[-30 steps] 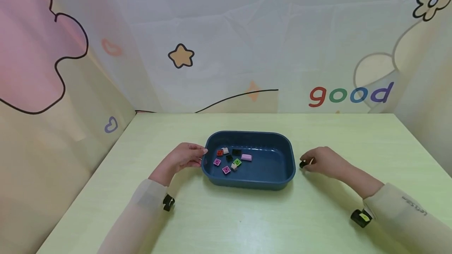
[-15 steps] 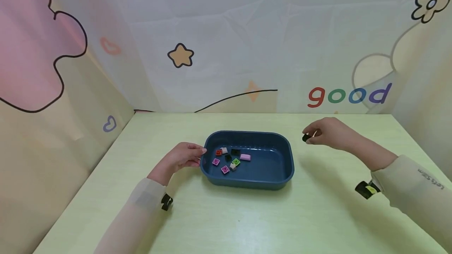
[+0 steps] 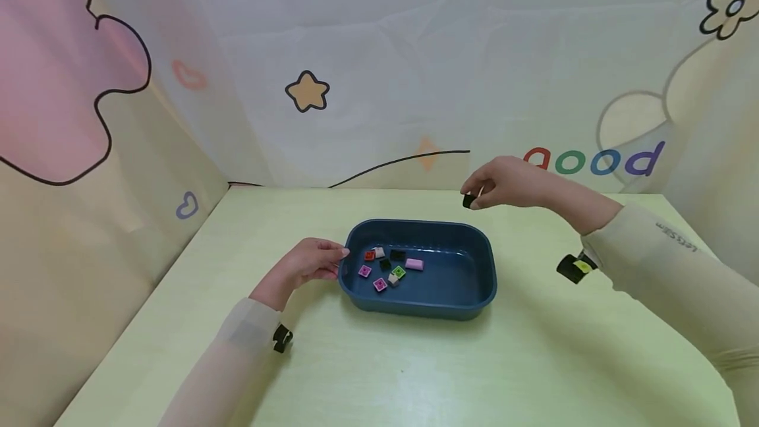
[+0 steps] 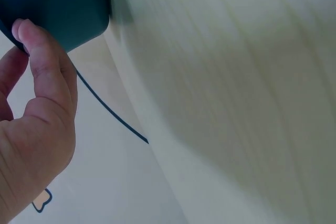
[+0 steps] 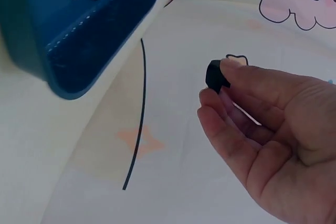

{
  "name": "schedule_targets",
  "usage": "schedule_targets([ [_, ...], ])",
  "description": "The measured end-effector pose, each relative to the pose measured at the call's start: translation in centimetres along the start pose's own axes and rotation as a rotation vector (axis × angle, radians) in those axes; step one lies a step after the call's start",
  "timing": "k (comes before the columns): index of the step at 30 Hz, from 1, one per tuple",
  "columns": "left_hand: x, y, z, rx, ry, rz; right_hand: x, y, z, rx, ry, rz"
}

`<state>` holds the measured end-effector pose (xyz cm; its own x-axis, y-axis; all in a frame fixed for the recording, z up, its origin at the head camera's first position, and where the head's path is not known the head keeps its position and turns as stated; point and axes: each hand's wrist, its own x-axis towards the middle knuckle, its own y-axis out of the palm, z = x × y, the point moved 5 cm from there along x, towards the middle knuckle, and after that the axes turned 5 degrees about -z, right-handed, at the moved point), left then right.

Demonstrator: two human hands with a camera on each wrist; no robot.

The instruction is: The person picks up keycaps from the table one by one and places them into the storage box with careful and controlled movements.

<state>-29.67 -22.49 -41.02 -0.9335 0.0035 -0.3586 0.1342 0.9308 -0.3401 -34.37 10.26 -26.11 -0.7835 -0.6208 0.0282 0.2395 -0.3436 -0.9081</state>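
A dark blue plastic basin (image 3: 415, 312) stands on the table with small toy bricks in its left half: pink bricks (image 3: 380, 284), a lime green one (image 3: 398, 273), a red one (image 3: 370, 256), white and black ones, and a longer light pink one (image 3: 414, 264). My left hand (image 3: 305, 261) pinches the basin's left rim, thumb and fingers on its edge in the left wrist view. Raised above the basin's back right rim, my right hand (image 3: 512, 183) pinches a small black brick (image 5: 215, 76) between thumb and fingertips.
The pale green table (image 3: 379, 374) extends around the basin. Behind it hangs a printed cloth backdrop (image 3: 379, 71) with a star, flowers and the word "good". Each sleeve cuff carries a small black device (image 3: 282, 338).
My right hand has risen from the table beside the basin's right end, then moved left over its back right side, still holding the black brick. My left hand stays at the rim.
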Motion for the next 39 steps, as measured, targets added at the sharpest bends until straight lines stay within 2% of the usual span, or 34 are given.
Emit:
schedule_targets([
  [5,0.2,0.1,0.0,0.001,-0.01,0.003,1.8,0.3,1.4,0.005,-0.041,0.02],
  [8,0.2,0.0,0.1,0.004,-0.021,-0.008,3.1,1.1,2.2,0.03,-0.074,0.036],
  [12,0.2,0.0,0.0,0.016,-0.017,-0.01,4.7,2.9,3.1,0.041,-0.13,0.076],
  [21,-0.1,-0.1,-0.2,0.016,0.014,0.002,7.7,7.6,4.7,0.04,-0.199,0.194],
  [30,-0.3,0.0,-0.1,-0.01,0.01,0.026,9.3,12.1,5.4,0.037,-0.244,0.289],
  [39,-0.1,0.1,0.0,-0.029,0.005,0.029,9.8,14.9,5.9,0.01,-0.225,0.324],
])
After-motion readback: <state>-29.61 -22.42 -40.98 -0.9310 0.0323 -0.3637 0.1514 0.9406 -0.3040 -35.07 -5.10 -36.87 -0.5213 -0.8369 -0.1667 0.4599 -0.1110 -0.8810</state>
